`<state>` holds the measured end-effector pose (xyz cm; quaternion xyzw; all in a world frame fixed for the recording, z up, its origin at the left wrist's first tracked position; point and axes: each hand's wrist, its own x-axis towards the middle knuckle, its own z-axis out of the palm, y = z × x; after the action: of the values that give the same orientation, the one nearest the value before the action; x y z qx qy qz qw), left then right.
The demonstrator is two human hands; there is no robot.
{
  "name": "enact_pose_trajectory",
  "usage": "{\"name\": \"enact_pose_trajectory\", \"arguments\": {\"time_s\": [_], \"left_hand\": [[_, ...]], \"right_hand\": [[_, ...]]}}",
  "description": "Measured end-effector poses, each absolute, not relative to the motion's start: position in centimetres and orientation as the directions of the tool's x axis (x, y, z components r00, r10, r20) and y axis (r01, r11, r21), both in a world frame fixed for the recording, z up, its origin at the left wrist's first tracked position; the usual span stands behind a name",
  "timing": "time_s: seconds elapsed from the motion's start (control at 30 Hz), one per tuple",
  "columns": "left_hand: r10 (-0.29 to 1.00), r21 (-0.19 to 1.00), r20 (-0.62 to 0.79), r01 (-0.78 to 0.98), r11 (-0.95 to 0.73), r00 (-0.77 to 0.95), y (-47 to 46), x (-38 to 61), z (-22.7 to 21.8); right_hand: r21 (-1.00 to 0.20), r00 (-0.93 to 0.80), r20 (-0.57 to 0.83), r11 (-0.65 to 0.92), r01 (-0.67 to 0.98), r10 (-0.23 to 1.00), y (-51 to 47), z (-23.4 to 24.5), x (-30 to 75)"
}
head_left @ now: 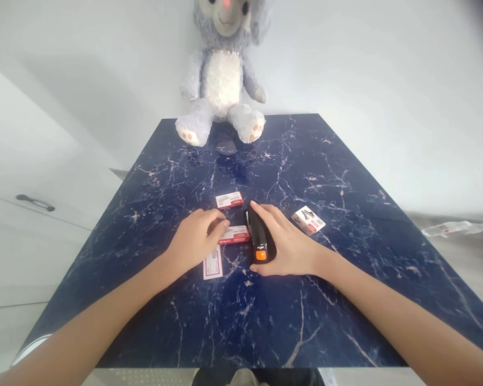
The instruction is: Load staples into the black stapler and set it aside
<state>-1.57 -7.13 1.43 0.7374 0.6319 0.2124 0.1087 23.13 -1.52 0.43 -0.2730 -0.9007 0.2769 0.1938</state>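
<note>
The right hand (292, 244) is grasping the black stapler (259, 230), its fingers half open around both ends, which stands on the table (273, 321). The left hand (197, 233) has bent fingers at the red-and-white box (236, 235); if they pinch it, I cannot tell. This box lies between these fingers and the stapler.

Pale grey wall (346, 64), blue marble-patterned table (277, 332), white cabinet (12, 246) at left, dark handle (35, 203), soft light
</note>
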Motion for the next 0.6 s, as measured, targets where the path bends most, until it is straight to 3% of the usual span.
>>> {"name": "enact_pose_trajectory", "arguments": {"time_s": [0.1, 0.3, 0.47, 0.6], "left_hand": [[0.975, 0.451, 0.162, 0.868, -0.209, 0.150, -7.5, -1.2, 2.1], [0.890, 0.492, 0.083, 0.758, -0.428, 0.448, -8.4, -0.8, 3.2], [0.875, 0.436, 0.149, 0.764, -0.476, 0.460, -8.1, -1.0, 2.5], [0.859, 0.532, 0.108, 0.701, -0.475, 0.500, -8.1, -1.4, 2.6]], "right_hand": [[-0.590, -0.759, 0.222, 0.704, 0.395, 0.612, -1.6, 0.3, 22.9], [-0.567, -0.749, 0.244, 0.717, 0.405, 0.616, -1.2, 0.4, 23.2], [-0.581, -0.751, 0.230, 0.706, 0.404, 0.619, -1.0, 0.4, 23.4], [-0.579, -0.758, 0.230, 0.712, 0.397, 0.610, -0.9, 0.5, 23.4]]}}
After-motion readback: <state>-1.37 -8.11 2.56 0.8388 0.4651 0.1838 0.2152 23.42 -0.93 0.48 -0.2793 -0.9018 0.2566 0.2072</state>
